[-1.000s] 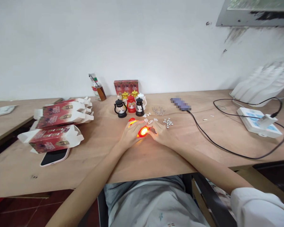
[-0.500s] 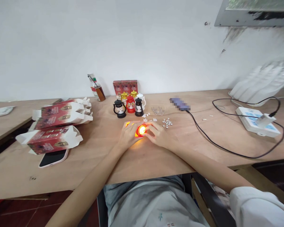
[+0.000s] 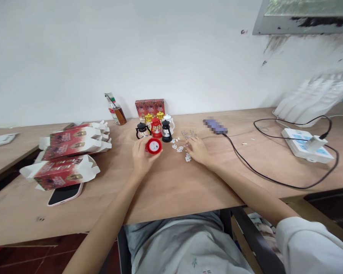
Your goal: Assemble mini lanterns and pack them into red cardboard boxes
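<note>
My left hand (image 3: 143,156) is wrapped round a small red lantern (image 3: 154,146), its underside turned up toward me. A white disc with small dark marks sits inside the red rim. To the right, my right hand (image 3: 197,150) rests low over the table, fingers curled together at the tips; whatever they may pinch is hidden. Small white flat pieces (image 3: 188,156) lie beside its fingertips. Just beyond it is a pile of small shiny metal parts (image 3: 189,133). Behind the held lantern stand a red lantern (image 3: 156,128), a black lantern (image 3: 166,131) and several others.
Red printed boxes (image 3: 65,171) with open flaps lie at the left, partly over a phone (image 3: 65,194). A bottle (image 3: 116,110) leans by the wall near upright red boxes (image 3: 150,108). A black cable (image 3: 254,171) runs from a second phone (image 3: 215,126) to a power strip (image 3: 305,144).
The lantern, glowing between both hands before, shows no glow now and its base faces me. My left hand carried it left and up; my right hand let go and moved right over the small parts.
</note>
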`<control>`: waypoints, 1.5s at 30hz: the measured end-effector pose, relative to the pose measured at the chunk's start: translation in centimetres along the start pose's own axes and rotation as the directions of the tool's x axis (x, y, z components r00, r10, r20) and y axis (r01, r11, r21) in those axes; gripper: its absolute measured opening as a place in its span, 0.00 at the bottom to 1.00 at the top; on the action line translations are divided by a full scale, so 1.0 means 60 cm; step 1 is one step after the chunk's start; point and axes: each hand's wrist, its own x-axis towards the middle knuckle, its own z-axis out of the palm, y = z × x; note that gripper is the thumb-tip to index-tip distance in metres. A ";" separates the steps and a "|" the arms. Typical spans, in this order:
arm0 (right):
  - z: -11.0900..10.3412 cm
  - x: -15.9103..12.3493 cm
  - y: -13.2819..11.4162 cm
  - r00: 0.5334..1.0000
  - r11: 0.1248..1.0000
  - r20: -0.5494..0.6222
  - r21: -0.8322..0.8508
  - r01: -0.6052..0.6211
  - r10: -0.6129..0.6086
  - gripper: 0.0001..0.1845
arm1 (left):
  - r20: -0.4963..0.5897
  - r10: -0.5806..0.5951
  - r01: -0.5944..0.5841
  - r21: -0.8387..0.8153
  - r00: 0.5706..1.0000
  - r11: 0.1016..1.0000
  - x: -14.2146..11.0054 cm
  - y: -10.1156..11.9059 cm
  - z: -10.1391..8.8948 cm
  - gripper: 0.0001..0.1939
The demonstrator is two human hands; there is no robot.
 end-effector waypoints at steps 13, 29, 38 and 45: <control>0.030 0.135 0.012 0.887 0.861 0.458 -0.427 0.276 -0.057 0.17 | -0.033 -0.110 0.112 0.058 0.993 0.992 0.001 -0.007 -0.013 0.23; 0.036 0.154 0.004 0.777 0.761 0.576 -0.376 0.528 -0.255 0.14 | 0.035 -0.033 0.029 0.087 0.999 0.996 -0.001 -0.007 -0.010 0.23; 0.037 0.138 0.006 0.917 0.909 0.373 -0.318 0.271 -0.143 0.13 | 0.042 -0.028 0.023 0.110 0.999 0.994 -0.002 -0.009 -0.011 0.23; 0.024 0.106 0.008 0.982 0.986 0.186 -0.168 -0.010 0.042 0.11 | 0.073 0.053 -0.063 0.136 0.996 0.989 -0.007 -0.007 -0.004 0.23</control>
